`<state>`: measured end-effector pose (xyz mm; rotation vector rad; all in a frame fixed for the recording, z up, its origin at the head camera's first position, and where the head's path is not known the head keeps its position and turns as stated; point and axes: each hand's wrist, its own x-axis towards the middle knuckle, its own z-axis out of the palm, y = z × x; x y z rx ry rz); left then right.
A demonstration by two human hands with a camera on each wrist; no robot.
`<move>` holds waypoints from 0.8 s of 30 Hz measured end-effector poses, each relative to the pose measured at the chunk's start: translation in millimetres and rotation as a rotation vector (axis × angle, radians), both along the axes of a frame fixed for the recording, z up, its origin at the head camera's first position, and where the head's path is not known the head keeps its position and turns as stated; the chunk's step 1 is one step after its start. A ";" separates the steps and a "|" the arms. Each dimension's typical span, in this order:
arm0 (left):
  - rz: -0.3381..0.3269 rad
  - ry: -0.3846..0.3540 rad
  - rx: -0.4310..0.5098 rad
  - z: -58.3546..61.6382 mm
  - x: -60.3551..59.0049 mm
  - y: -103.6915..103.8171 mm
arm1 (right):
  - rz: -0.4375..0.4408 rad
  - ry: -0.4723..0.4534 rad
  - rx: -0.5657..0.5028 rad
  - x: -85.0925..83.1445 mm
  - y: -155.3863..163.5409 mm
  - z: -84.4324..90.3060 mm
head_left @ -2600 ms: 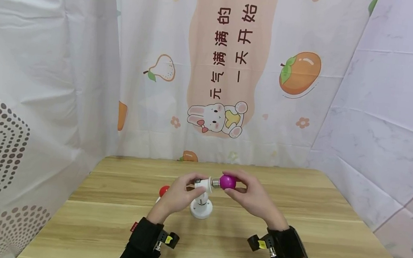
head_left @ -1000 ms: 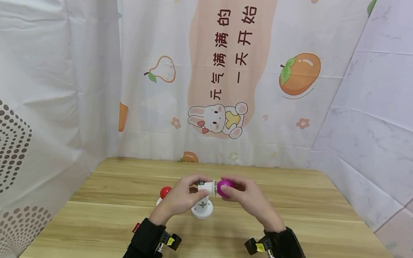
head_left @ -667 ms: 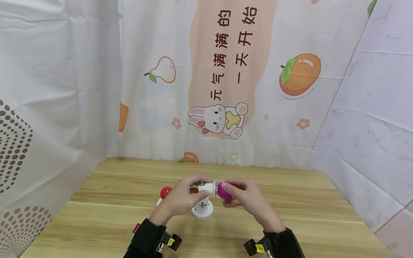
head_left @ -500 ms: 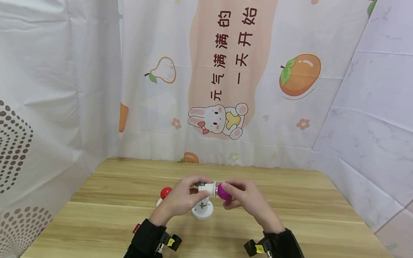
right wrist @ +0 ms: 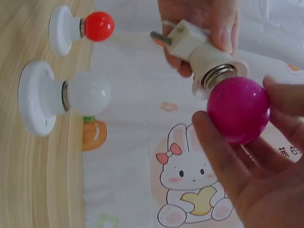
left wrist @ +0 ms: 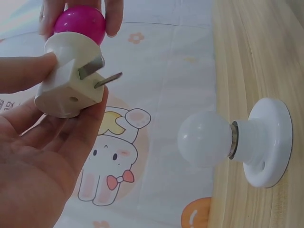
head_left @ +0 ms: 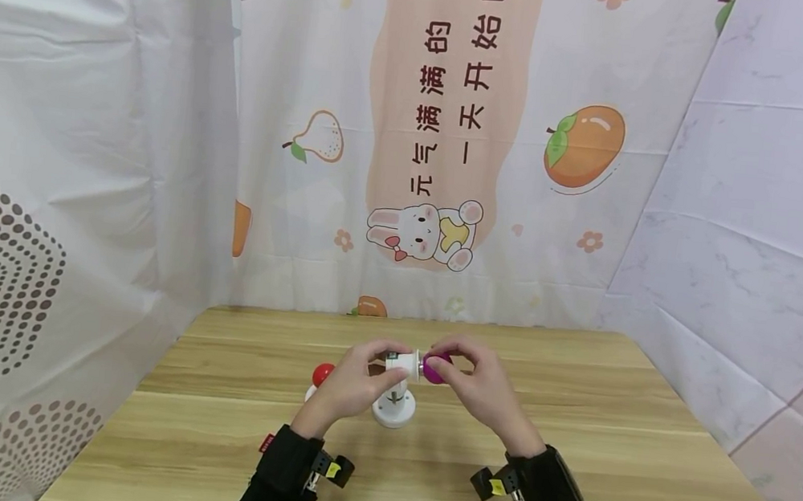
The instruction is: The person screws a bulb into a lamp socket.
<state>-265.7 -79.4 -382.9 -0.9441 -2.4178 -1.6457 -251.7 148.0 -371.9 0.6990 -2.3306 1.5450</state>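
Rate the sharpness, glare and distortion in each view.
Head view: even soft light, sharp, edges bowed by the wide lens. Left wrist view: socket crisp, near palm soft. Right wrist view: pink bulb sharp with a faint highlight, white bulb slightly washed out.

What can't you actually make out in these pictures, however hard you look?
- How deep the pink bulb sits in the white plug socket: in the right wrist view only a sliver of thread shows.
- The socket's label: too small in the head view.
- The red bulb: half hidden by the left hand in the head view.
- The white bulb: hidden behind the hands there.
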 end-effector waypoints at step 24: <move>0.027 0.004 0.036 0.0 -2.1 -2.6 | 0.159 0.010 0.080 -1.3 7.1 -0.7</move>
